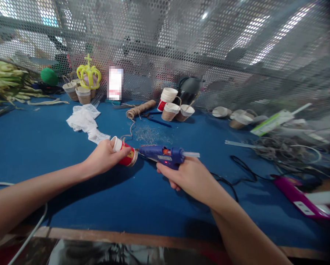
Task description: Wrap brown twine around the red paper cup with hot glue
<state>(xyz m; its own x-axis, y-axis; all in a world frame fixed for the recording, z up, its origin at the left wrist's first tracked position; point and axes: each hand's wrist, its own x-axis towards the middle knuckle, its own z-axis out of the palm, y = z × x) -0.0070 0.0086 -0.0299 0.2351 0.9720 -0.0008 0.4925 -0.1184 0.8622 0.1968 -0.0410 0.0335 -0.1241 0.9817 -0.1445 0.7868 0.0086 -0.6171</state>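
My left hand (105, 156) is closed round a red and white paper cup (128, 156), which lies tilted on its side with the white mouth toward the left. In my right hand (188, 173) is a blue hot glue gun (160, 152), a clear glue stick poking out of its back and a small red light on its body. The gun's nozzle is at the cup's base end; whether it touches cannot be made out. Twine runs from the cup to a roll of twine (141, 109) behind it.
Twine-wrapped cups (170, 112) and dark blue-handled scissors or pliers (159, 121) lie beyond my hands. A crumpled white cloth or tissue (84, 117) is at left, near a yellow crown (89, 75). At right are a purple power strip (300, 198), black cable and tangled grey fibre (280, 152).
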